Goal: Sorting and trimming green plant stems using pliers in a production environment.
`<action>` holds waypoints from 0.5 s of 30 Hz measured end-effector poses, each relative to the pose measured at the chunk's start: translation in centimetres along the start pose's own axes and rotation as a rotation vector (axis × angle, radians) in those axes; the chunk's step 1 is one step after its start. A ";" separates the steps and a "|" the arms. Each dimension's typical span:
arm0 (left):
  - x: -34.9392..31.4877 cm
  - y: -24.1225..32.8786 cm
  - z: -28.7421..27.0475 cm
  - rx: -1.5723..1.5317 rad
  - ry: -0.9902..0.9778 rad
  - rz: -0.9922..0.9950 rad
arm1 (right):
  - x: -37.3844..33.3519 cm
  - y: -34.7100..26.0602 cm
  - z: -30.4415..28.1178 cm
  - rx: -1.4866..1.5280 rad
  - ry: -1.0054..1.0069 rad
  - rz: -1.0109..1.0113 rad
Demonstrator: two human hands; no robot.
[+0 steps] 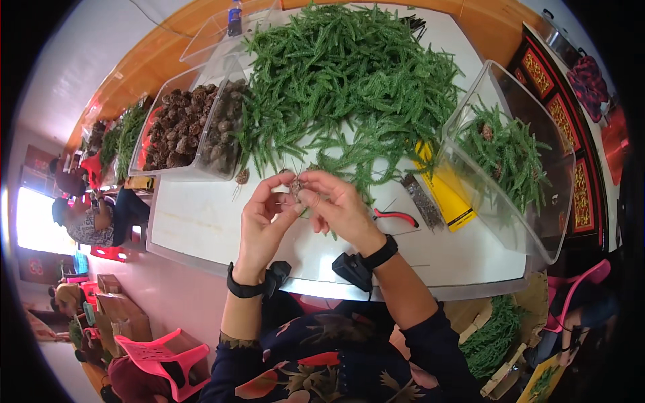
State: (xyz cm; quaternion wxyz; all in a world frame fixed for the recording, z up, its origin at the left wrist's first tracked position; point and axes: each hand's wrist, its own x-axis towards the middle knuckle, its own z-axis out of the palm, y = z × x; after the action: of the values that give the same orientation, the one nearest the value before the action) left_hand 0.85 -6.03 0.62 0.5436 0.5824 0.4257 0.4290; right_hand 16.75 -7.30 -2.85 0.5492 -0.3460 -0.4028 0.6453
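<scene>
While both hands meet at frame centre, left hand [263, 216] and right hand [338, 205] pinch small pine cone [294, 187] together above white table [201, 218]; green sprig pile [349, 80] behind, red pliers [395, 215] right.

Big pile of green sprigs [349, 74] is covering the far half of the white table [195, 221], with a clear bin of pine cones [191, 127] sitting at its left and a tilted clear bin of sprigs [510, 158] leaning at the right edge. Red-handled pliers [396, 215] are lying near a yellow packet [447, 195] and a small bag of wire bits [422, 201]. Pink plastic chairs [161, 359] are standing on the floor lower left, and a blue-capped bottle [234, 18] is standing at the far edge.
</scene>
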 end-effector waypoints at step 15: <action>1.8 -0.5 -3.3 0.568 -0.140 0.240 | 0.0 -1.2 -3.1 0.115 -0.016 0.061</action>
State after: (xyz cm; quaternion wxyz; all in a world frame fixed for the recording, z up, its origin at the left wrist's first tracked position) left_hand -1.86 -3.34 0.27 0.3327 0.7851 0.4185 0.3127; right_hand 19.99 -6.74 -3.12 0.5451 -0.3208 -0.3586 0.6866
